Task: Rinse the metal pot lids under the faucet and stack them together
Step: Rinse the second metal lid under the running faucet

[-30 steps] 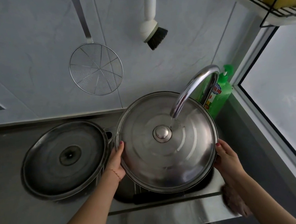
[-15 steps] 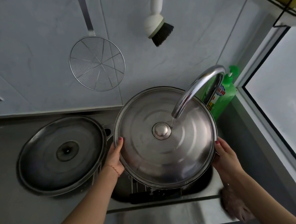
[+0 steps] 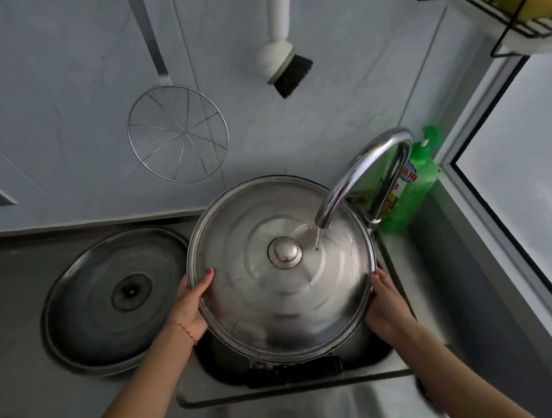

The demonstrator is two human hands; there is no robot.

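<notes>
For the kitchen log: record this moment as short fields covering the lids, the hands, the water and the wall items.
held lid: knob up, over the sink
left hand: grips its left rim
right hand: grips its right rim
water: faucet running onto the lid, right of the knob
second lid: upside down on the counter, left of the sink
on wall: wire skimmer, brush

We see two metal lids [image 3: 282,266] [image 3: 114,302], two hands [image 3: 189,306] [image 3: 387,309], one faucet [image 3: 366,172], one brush [image 3: 283,61], one green bottle [image 3: 414,180].
</notes>
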